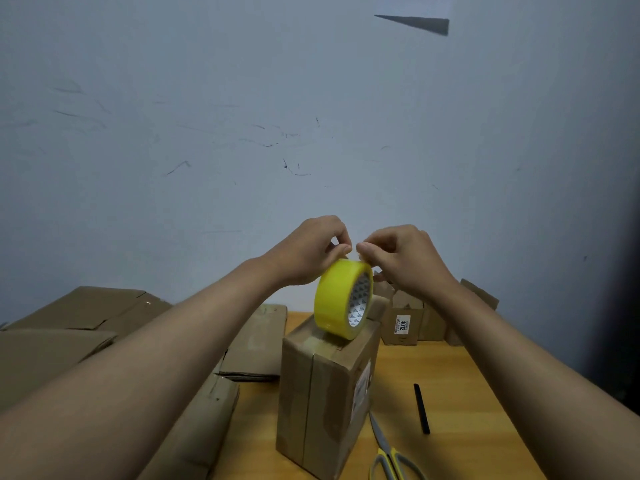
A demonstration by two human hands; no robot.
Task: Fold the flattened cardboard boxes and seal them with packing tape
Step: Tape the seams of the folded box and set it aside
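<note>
A yellow tape roll [343, 299] stands on edge on top of an upright folded cardboard box [322, 393] on the wooden surface [446, 375]. At the roll's 12 o'clock, the left hand [308, 252] and right hand [401, 258] meet, their fingers [363, 249] curled and pinching at the roll's upper rim. Scissors [388, 452] and a black pen [421, 408] lie at the box's 4 o'clock; flattened boxes [69, 327] lie at its 9 o'clock.

One yellow tape roll [341, 297], one taped-up box [322, 393] under it. One pair of scissors [389, 452] lower right, one black pen [421, 408], two hands.
</note>
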